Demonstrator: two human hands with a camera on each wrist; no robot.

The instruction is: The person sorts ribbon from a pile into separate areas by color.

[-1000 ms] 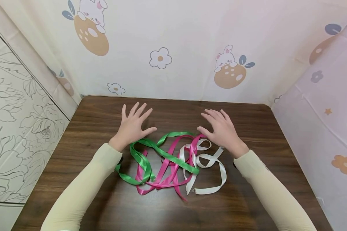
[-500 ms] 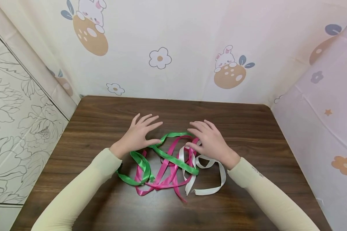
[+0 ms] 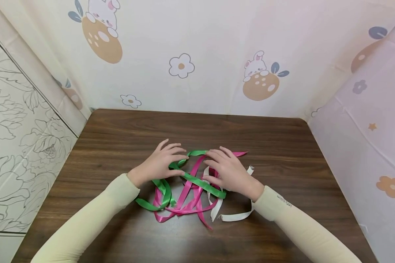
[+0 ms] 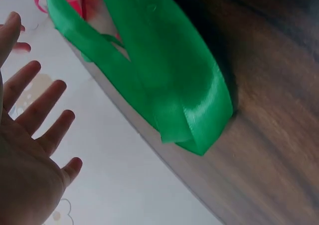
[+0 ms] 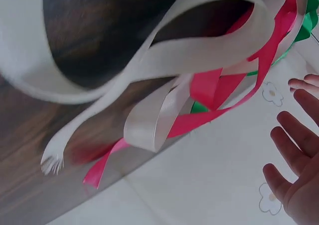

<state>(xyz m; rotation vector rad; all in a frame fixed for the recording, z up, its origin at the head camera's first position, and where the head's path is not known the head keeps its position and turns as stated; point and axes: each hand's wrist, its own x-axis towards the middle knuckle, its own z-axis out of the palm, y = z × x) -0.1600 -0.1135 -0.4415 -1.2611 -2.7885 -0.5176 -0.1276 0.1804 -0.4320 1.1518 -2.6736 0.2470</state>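
Green ribbon [image 3: 204,185], pink ribbon [image 3: 187,190] and white ribbon [image 3: 235,217] lie in a loose tangle on the table. My left hand [image 3: 159,162] hovers over the left part of the tangle, fingers spread, with its thumb overlapping the green ribbon. Over the right part my right hand [image 3: 228,170] reaches in, fingers slightly bent, hiding some pink and white loops. Neither hand holds anything. In the left wrist view, green loops [image 4: 169,70] lie beside the spread fingers. The right wrist view has white loops [image 5: 199,55] and a frayed white end [image 5: 52,160] apart from the fingers.
The dark wood table [image 3: 145,241] backs onto a pale curtain [image 3: 214,47] printed with rabbits and flowers. Another printed curtain [image 3: 355,138] hangs along the right side. A white panel with flower line drawings [image 3: 26,135] stands at the left.
Both hands have moved inward and toward the body, from the tangle's far side to over it. More of the pink ribbon's far right end now shows. The ribbons are otherwise nearly unmoved.
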